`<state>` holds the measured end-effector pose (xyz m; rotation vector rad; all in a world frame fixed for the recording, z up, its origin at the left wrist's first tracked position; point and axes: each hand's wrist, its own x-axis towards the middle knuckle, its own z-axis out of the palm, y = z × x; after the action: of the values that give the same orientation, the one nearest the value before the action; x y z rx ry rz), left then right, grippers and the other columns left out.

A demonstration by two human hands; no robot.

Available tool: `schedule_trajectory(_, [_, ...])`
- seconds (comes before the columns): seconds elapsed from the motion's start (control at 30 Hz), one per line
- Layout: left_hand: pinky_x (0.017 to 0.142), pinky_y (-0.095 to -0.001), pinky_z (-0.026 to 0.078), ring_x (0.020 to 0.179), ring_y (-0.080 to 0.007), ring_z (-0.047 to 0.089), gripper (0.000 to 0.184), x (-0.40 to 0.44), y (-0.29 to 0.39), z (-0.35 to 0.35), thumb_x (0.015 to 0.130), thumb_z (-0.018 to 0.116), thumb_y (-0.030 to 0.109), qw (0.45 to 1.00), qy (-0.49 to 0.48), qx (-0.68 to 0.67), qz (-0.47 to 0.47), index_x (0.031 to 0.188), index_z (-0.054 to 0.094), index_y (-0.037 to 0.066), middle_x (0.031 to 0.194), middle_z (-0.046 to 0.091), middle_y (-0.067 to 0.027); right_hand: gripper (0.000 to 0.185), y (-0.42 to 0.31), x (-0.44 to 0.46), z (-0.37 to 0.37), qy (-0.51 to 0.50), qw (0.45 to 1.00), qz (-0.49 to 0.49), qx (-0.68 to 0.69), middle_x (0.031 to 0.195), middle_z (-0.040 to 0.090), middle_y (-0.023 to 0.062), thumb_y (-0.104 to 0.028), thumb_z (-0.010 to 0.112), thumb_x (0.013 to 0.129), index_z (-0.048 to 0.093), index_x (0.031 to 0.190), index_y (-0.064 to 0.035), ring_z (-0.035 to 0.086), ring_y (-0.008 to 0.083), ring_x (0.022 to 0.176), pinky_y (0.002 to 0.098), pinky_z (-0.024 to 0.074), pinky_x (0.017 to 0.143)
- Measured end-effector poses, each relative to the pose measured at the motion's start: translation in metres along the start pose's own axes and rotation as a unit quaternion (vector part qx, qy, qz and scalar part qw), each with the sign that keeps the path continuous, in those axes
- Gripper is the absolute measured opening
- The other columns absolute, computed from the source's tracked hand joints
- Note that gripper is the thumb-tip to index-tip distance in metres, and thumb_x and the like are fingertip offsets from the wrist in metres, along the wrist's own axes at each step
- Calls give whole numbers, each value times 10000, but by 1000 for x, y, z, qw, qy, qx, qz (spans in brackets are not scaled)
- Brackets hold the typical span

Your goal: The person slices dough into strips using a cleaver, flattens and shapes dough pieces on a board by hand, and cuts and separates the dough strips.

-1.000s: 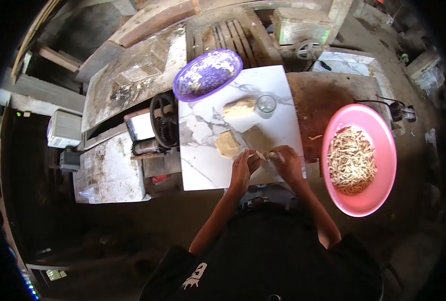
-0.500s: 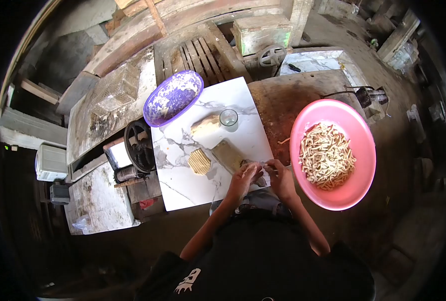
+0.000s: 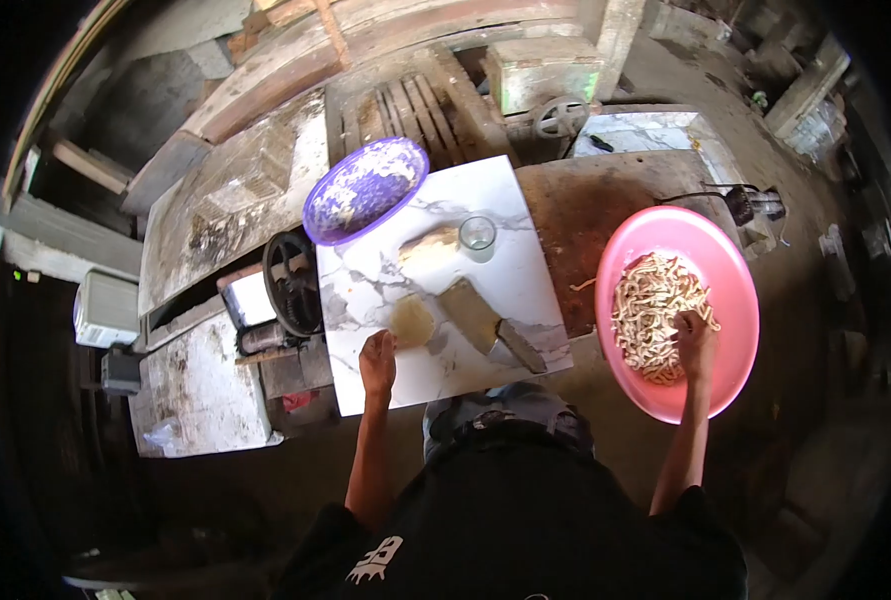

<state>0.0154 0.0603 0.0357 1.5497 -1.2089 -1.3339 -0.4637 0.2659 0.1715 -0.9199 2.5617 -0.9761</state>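
No longer together, the right hand [image 3: 696,345] is at strips [image 3: 650,305] in the pink tub [image 3: 737,300], the left hand [image 3: 377,362] by flat dough [image 3: 412,320]. I can't tell either grip.

Pale strips [image 3: 651,312] partly hidden behind right hand [image 3: 696,340]

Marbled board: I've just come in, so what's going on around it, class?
The person's right hand is at a heap of pale strips in the pink basin; whether it holds any is unclear. The left hand is close to a flat pale slab on the marbled board. A broad-bladed knife lies there untouched, with a glass beyond it.
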Motion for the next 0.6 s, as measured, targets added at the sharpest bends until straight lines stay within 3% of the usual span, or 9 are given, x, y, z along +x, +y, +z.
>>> schedule_trajectory(0.07, [836, -336, 517, 926, -249, 680, 343, 7, -3, -13, 946, 597, 259, 972, 66, 209, 89, 1131, 629, -28, 1021, 703, -155, 95, 42, 17, 1, 15, 989, -99, -112, 783, 694, 108, -56, 671, 830, 689, 915, -16, 706, 215, 751, 344, 543, 652])
schedule_trajectory(0.17, [792, -378, 528, 881, -344, 673, 311, 12, 4, -16, 897, 585, 220, 956, 41, 274, 94, 1112, 665, 9, 978, 696, -193, 124, 66, 28, 7, 29, 977, -91, -190, 898, 713, 152, -42, 674, 818, 707, 938, -38, 696, 285, 850, 370, 538, 765])
schedule_trajectory(0.2, [784, -399, 526, 874, -363, 660, 316, 14, 12, -17, 888, 577, 221, 949, 4, 304, 81, 1112, 670, 19, 953, 693, -196, 124, 56, 28, 11, 23, 977, -98, -189, 898, 713, 152, -42, 674, 818, 707, 938, -38, 696, 285, 850, 370, 538, 765])
schedule_trajectory(0.27, [780, -447, 516, 886, -372, 634, 313, 44, -47, -20, 882, 576, 250, 922, 37, 318, 217, 1126, 681, 85, 917, 686, -190, 154, 21, 22, 26, 114, 972, -79, -189, 978, 702, 156, -143, 646, 859, 704, 971, -55, 668, 335, 922, 422, 516, 829])
schedule_trajectory(0.33, [806, -479, 503, 953, -350, 623, 309, 33, -32, -11, 890, 579, 280, 910, 69, 350, 212, 1159, 675, 162, 964, 675, -173, 160, -9, 16, 57, 128, 967, -219, -14, 979, 698, 160, 9, 662, 808, 698, 962, -13, 673, 315, 899, 394, 518, 836])
schedule_trajectory(0.4, [809, -495, 497, 960, -345, 620, 317, 40, -33, -7, 890, 588, 294, 885, 47, 414, 207, 1187, 660, 211, 1026, 656, -152, 221, -50, -1, 94, 25, 976, -215, 19, 1007, 690, 147, 83, 634, 763, 680, 967, 8, 662, 280, 917, 374, 516, 824])
schedule_trajectory(0.43, [792, -504, 492, 982, -338, 615, 337, 37, -20, -4, 890, 588, 302, 881, 38, 440, 169, 1209, 647, 208, 1052, 641, -140, 226, -91, -18, 114, -90, 983, -85, 136, 992, 688, 151, 60, 606, 769, 683, 969, -10, 653, 302, 931, 385, 508, 824])
schedule_trajectory(0.47, [792, -504, 492, 982, -338, 615, 337, 36, -11, -2, 890, 588, 302, 881, 39, 440, 169, 1209, 647, 208, 1052, 641, -140, 211, -101, -18, 139, -130, 935, -323, 67, 998, 684, 163, -2, 598, 790, 691, 975, -40, 646, 327, 936, 403, 503, 833])
schedule_trajectory(0.6, [784, -483, 473, 933, -316, 639, 290, 29, 16, 5, 858, 602, 278, 897, 74, 419, 116, 1120, 696, 199, 971, 666, -118, 219, -157, -58, 251, -264, 895, -359, -9, 985, 678, 159, -109, 574, 859, 669, 1047, -49, 631, 332, 953, 428, 495, 852])
